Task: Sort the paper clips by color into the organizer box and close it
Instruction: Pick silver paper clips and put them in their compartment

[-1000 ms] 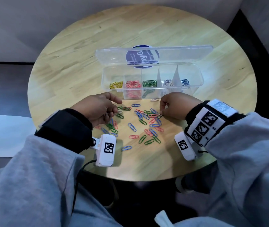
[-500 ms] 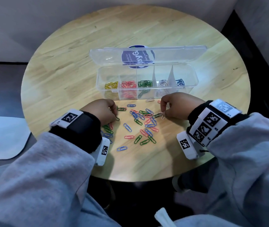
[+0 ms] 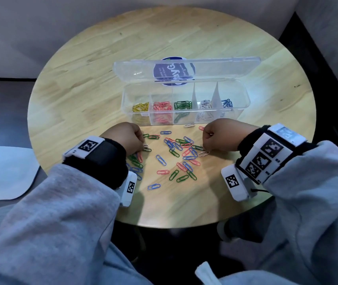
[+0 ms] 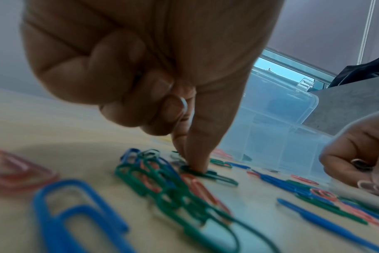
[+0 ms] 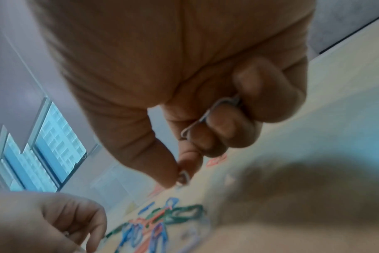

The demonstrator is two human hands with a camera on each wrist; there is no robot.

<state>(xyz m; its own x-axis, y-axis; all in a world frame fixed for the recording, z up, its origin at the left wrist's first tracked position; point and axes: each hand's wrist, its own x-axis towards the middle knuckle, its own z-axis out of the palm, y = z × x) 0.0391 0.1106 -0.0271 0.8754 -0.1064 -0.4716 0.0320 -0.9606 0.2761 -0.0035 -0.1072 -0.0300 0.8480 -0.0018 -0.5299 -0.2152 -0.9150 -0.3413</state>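
Partly sorted: organizer box (image 3: 244, 109), lid open, at 12 o'clock on round wooden surface (image 3: 81, 95), with yellow, red, green, white and blue paper clips in separate compartments. Dozens of loose clips (image 3: 176, 157) left at centre, near 6 o'clock. Left hand (image 3: 126, 138) curled, fingertip pressing a green clip (image 4: 208, 174). Right hand (image 3: 219, 135) pinching white clips (image 5: 206, 118). Lid sticker only partly legible: "ay G".
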